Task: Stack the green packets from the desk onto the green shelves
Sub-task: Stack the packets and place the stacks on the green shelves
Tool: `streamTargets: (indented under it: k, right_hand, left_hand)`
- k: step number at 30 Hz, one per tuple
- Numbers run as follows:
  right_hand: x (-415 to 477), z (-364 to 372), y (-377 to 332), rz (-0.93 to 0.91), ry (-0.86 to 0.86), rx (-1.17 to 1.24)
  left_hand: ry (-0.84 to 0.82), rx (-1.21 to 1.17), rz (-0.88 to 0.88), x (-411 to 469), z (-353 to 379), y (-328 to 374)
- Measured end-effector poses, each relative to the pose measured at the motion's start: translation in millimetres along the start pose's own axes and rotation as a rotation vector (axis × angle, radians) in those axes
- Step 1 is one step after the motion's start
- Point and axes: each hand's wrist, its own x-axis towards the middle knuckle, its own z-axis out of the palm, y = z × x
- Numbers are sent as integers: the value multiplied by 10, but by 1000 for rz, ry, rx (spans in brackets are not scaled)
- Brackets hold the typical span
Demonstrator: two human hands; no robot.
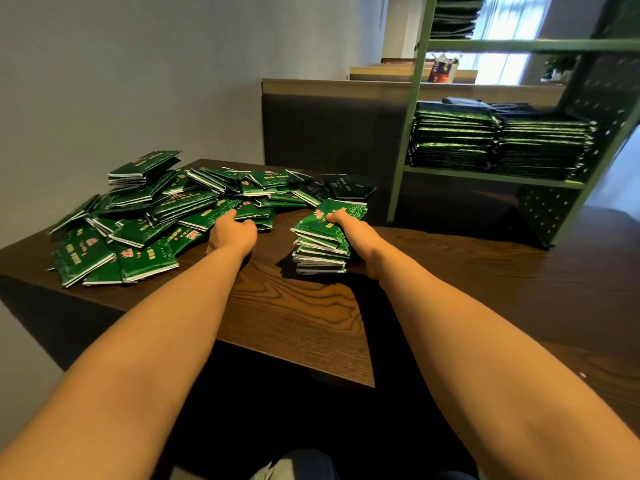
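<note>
Gathering step. Right hand [353, 233] holds a stack [320, 247] of packets standing on the desk [294, 317], thumb on top, palm against its side. Left hand [232, 233] is at the near edge of the loose pile [149, 216], fingers curled round one packet [214, 214]; fingertips partly hidden. Pile covers the desk's left half, well apart from the shelves [485, 177] standing to the right. Middle shelf already carries two rows of stacked packets [502, 143]; more on the shelf above. Most of the pile is untouched, so the task looks far from done. Next, likely: lay that packet on the stack, square the edges, carry across with both hands. Glossy packets may slide if the stack tilts
</note>
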Motion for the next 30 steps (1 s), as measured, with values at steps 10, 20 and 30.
streamTargets:
  k: [10,20,30]
  right_hand:
    - [-68,15,27,-68,13,27]
    - [-202,46,167,-212,121,4]
    - [-505,-38,28,-96,211,-36]
  left_hand:
    - [279,-149,123,-164,44,-34]
    - [248,-637,-124,-594,-75,113]
    - [9,-769,38,-1097,-297,380]
